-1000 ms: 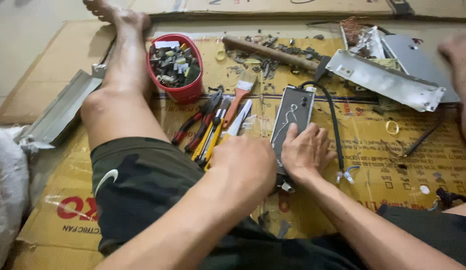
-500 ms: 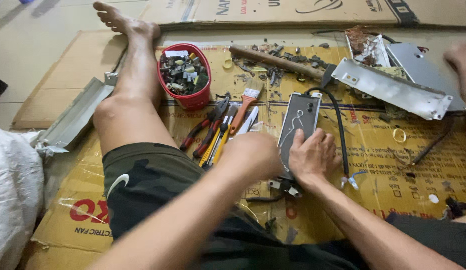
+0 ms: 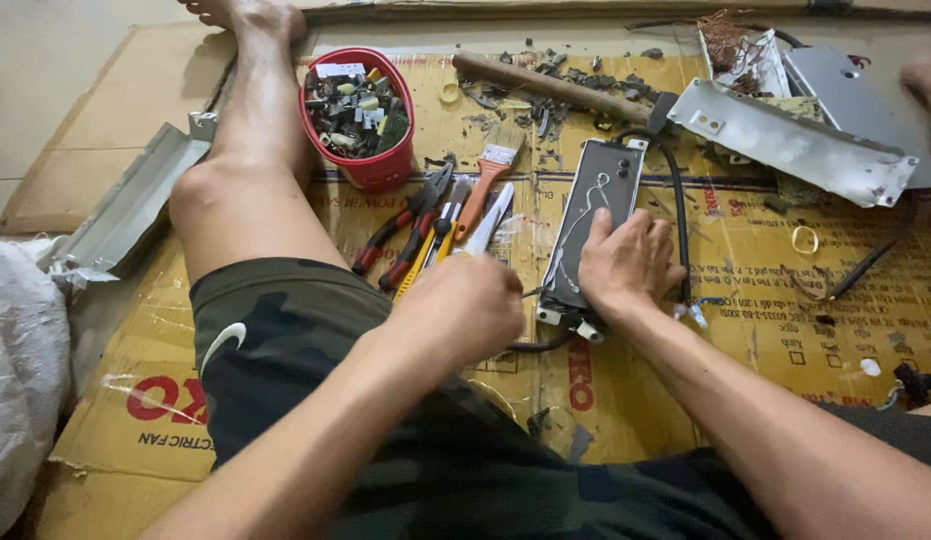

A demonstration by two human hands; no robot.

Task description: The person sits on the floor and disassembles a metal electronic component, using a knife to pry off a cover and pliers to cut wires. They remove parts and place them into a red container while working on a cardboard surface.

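A long grey metal box [image 3: 598, 190] with thin wires on its top lies on the cardboard in front of me. My right hand [image 3: 626, 265] lies flat on its near half and holds it down. My left hand [image 3: 468, 308] is curled into a fist just left of the box's near end, beside the hand tools. What its fingers enclose is hidden. A black cable [image 3: 679, 205] loops along the box's right side and under its near end.
Red-handled pliers [image 3: 406, 228], a yellow utility knife [image 3: 433, 250] and a paintbrush [image 3: 486, 185] lie left of the box. A red bowl [image 3: 386, 172] of scrap parts stands by my bare left leg [image 3: 251, 190]. A hammer [image 3: 561, 90], bent metal sheets [image 3: 786, 140] and debris lie beyond.
My left fist has shifted slightly toward the near end of the box. My right hand stays pressed on the box.
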